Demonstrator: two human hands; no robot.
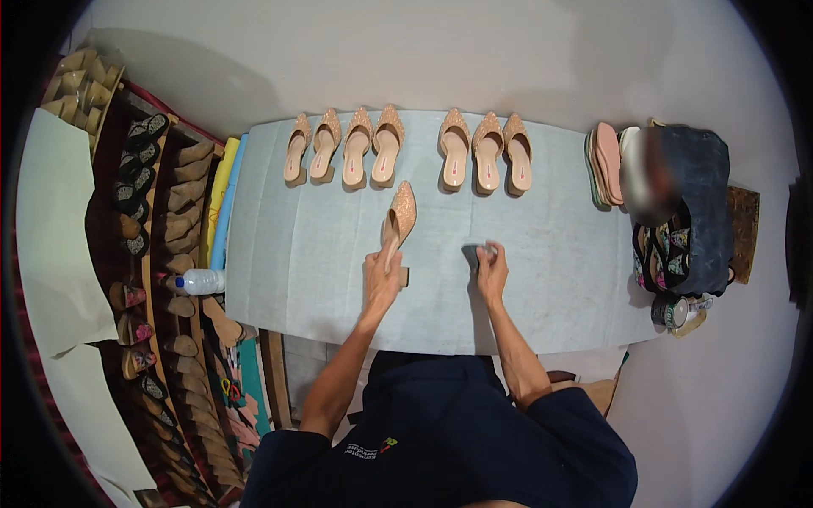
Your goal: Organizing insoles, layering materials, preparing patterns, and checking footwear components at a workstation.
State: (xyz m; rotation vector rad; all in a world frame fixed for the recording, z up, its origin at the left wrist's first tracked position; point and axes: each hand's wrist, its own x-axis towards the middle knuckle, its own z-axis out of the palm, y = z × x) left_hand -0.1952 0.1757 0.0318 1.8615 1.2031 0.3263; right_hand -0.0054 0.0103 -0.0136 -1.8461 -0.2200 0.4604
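My left hand (383,281) grips a mule shoe (403,212) by its heel end. This shoe has a pointed, glittery rose-gold upper and a block heel, and its toe points away from me, tilted on its side. To the right, my right hand (492,273) is over the table with its fingers loosely curled and a gap between thumb and fingers. Beside those fingertips lies a dark patch that looks like the hand's shadow. Along the far edge stand matching mules in two groups, several on the left (356,144) and three on the right (486,151), toes toward the wall.
A pale grey-blue cloth covers the table (576,279). At its right end are stacked insoles (607,161), a dark blue bag (701,186), patterned sandals (663,254) and a tin (671,311). On the left are a water bottle (203,282) and a rack with wooden shoe lasts (188,195).
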